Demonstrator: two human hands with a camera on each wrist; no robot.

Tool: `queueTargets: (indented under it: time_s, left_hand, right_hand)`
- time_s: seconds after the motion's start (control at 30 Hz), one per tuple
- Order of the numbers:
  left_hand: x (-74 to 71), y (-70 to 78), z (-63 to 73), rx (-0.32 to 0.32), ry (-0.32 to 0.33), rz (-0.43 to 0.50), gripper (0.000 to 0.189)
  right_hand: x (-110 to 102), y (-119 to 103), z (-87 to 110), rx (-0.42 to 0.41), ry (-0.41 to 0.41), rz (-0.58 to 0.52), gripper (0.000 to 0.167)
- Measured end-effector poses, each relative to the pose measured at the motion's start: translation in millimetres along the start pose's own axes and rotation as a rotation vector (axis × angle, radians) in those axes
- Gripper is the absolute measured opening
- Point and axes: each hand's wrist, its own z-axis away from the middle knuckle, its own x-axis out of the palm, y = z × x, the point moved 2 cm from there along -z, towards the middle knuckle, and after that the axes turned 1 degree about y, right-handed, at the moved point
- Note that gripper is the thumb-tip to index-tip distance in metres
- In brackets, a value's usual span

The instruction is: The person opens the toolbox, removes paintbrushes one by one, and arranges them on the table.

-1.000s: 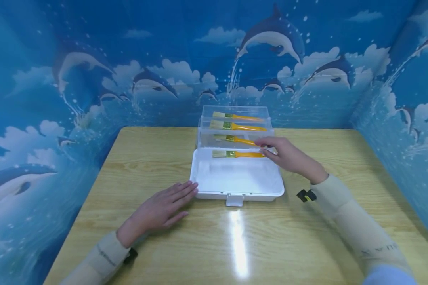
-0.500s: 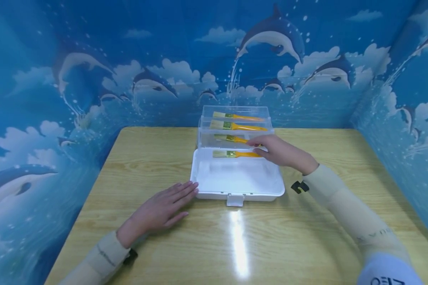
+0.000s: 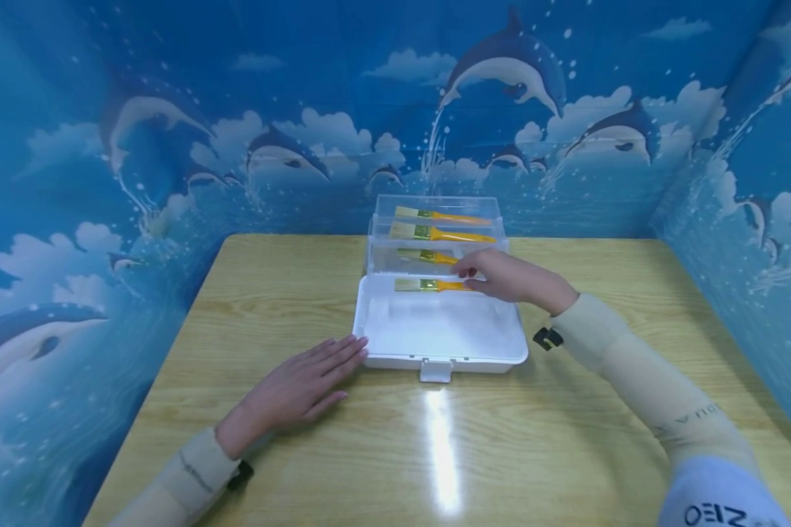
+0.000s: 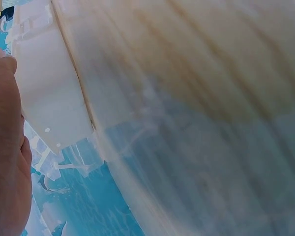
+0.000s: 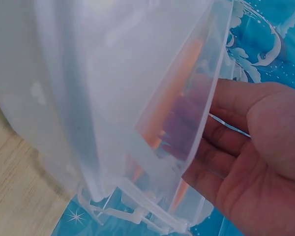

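Note:
A white box [image 3: 442, 326] lies opened out on the table, with translucent tiers [image 3: 382, 260] behind its base. Several paintbrushes with orange handles and pale bristles rest crosswise there, among them a front paintbrush [image 3: 411, 285] and a thinner paintbrush [image 3: 428, 256] behind it. My right hand [image 3: 507, 277] reaches in from the right over these two handles, thumb and fingers apart. In the right wrist view a translucent wall partly covers its fingertips beside an orange handle [image 5: 169, 101]; contact is unclear. My left hand [image 3: 296, 384] lies flat, fingertips touching the box's front left corner.
The wooden table [image 3: 270, 293] carries the box near its back edge. A backdrop [image 3: 237, 176] with dolphins rises behind and along both sides. The box's front latch [image 3: 436, 370] hangs down towards me. A sleeve fills much of the left wrist view.
My right hand has moved left along the brush handles, covering more of them. The paintbrushes, the box and my left hand have stayed in place.

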Motion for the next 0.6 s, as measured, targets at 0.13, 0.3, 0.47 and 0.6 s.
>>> queueTargets:
  time_s: [0.13, 0.3, 0.47, 0.6]
  left_hand:
    - [-0.4, 0.3, 0.4, 0.001, 0.001, -0.004, 0.068]
    - [0.5, -0.3, 0.1, 0.005, 0.001, -0.006, 0.068]
    - [1.0, -0.5, -0.4, 0.015, 0.011, -0.010, 0.067]
    - [1.6, -0.9, -0.8, 0.016, 0.010, -0.011, 0.068]
  right_hand:
    - [2, -1, -4.1, 0.014, -0.010, 0.015, 0.033]
    - [4, -3, -7.1, -0.013, 0.006, 0.028, 0.032]
    - [5, -4, -9.6, -0.017, 0.003, 0.040, 0.035]
    - [6, -5, -11.5, -0.020, -0.001, 0.052, 0.037]
